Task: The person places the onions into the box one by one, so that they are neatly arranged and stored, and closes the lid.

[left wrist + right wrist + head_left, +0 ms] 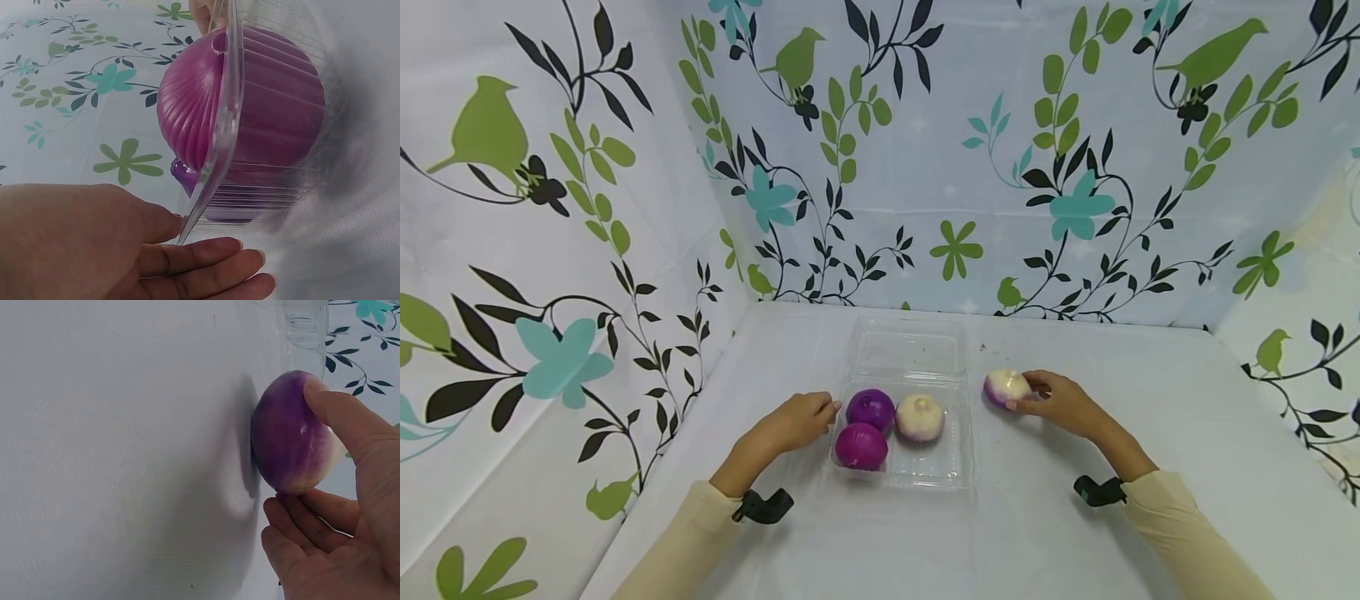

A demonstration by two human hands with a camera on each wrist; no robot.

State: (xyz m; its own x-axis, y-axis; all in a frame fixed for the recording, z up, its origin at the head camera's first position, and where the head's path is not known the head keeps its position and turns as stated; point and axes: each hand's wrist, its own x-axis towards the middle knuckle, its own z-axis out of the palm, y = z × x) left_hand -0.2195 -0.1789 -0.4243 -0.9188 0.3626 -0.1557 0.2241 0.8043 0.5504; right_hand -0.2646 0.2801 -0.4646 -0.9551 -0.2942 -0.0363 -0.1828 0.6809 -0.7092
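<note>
A clear plastic clamshell box (pixel 958 475) lies with its lid folded back on the white table. Inside sit two purple onions (pixel 862 447) at the left and a white-topped turnip (pixel 920 418) beside them. At the box's left edge, my left hand (pixel 801 419) pinches the rim; the left wrist view puts the thumb (pixel 161 224) on one side and the fingers (pixel 212 250) on the other. To the right of the box, my right hand (pixel 1062 403) grips a purple-and-white turnip (pixel 290 434) between thumb and fingertips, low at the table surface.
The box's open lid (pixel 910 348) lies flat toward the back. Patterned cloth (pixel 955 167) with leaves and birds hangs behind and along both sides of the white table (pixel 1037 533). Small dark specks lie on the table right of the lid.
</note>
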